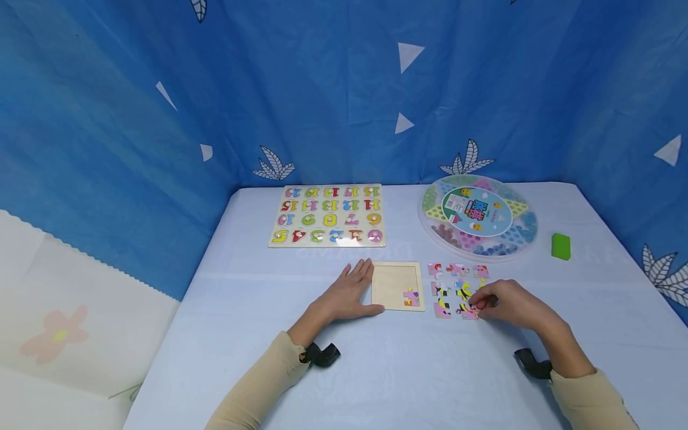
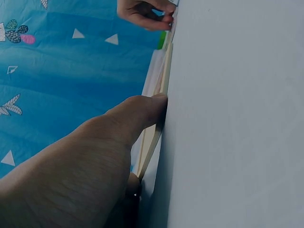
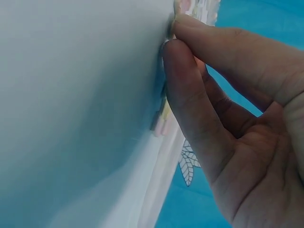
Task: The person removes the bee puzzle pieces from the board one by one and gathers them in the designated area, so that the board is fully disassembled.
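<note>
A shallow square wooden puzzle tray lies on the table, with one pink puzzle piece in its lower right corner. My left hand rests along the tray's left side, fingers extended and thumb near the lower left corner. In the left wrist view the thumb touches the tray's edge. Right of the tray, several loose pink, yellow and black puzzle pieces lie in rows. At the right end of the lowest row, my right hand pinches a puzzle piece between thumb and index finger; the fingertips mostly hide it.
A number board with colourful knobbed numerals lies behind the tray. Behind the loose pieces is a round clear bead box. A small green block lies farther right. Blue patterned cloth hangs behind the table.
</note>
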### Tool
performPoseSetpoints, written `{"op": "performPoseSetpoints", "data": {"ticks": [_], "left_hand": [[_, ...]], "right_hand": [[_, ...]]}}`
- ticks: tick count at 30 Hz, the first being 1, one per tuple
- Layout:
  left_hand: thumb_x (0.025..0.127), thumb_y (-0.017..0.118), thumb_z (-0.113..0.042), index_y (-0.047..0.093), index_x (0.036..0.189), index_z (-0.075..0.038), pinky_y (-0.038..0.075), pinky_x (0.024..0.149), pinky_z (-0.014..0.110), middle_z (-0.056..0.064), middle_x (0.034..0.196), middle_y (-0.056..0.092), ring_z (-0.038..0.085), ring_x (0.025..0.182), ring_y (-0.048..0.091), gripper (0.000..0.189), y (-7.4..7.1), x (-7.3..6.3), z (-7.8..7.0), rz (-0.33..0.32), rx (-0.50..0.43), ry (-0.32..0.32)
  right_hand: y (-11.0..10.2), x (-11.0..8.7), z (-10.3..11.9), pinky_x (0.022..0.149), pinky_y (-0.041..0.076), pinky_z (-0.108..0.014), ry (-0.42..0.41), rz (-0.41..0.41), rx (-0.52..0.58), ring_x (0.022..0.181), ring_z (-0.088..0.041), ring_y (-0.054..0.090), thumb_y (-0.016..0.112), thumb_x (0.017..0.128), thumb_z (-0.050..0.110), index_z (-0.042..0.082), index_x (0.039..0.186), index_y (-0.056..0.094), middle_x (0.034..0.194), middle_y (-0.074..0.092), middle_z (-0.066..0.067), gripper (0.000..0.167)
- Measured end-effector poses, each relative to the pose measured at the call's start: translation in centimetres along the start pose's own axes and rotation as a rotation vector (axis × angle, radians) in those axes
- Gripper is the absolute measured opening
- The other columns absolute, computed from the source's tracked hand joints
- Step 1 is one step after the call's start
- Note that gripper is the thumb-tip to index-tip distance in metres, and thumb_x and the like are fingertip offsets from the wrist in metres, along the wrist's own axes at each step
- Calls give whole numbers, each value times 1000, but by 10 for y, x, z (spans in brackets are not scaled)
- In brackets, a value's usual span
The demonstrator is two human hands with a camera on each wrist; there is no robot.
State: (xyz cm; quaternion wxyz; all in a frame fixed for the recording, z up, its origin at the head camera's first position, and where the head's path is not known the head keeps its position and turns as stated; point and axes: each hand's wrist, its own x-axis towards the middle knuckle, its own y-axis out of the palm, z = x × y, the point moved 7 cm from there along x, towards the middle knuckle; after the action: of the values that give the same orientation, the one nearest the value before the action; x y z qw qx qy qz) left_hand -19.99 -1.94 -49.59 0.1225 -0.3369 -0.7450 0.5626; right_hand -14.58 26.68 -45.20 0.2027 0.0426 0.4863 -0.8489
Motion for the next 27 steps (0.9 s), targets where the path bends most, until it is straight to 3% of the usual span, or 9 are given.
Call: {"op": "performPoseSetpoints", "data": {"ticks": [5, 15, 23, 27], "left_hand": [[88, 53, -67, 10, 157, -6, 8, 126, 42, 6, 166, 5, 19, 154, 3, 101, 0, 0, 0, -4, 11, 1], [88, 53, -66, 10, 157, -6, 9, 126, 43, 7, 166, 6, 20, 154, 3, 101, 0, 0, 1, -4, 10, 4], [88, 53, -66, 10, 157, -6, 8, 126, 43, 7, 166, 6, 20, 154, 3, 101, 1, 0, 1, -8, 11, 5], [88, 53, -66, 10, 157, -6, 9, 126, 43, 7, 166, 6, 20, 154, 4, 101, 1, 0, 0, -10, 6, 5]], "right_hand": [[-3, 5, 4, 60, 47, -20, 15, -8, 4, 76, -14, 52, 80, 76, 7, 7, 96, 76, 87, 68, 2, 21], [2, 21, 29, 59, 50, -19, -36, -17, 62, 73, -13, 52, 79, 77, 6, 6, 97, 73, 81, 61, 2, 21], [5, 38, 59, 62, 51, -20, -67, -22, 49, 75, -13, 52, 80, 78, 11, 9, 98, 73, 85, 64, 1, 22], [7, 47, 75, 65, 52, -21, -120, -29, 42, 75, -12, 53, 81, 77, 11, 7, 99, 72, 86, 65, 0, 23]]}}
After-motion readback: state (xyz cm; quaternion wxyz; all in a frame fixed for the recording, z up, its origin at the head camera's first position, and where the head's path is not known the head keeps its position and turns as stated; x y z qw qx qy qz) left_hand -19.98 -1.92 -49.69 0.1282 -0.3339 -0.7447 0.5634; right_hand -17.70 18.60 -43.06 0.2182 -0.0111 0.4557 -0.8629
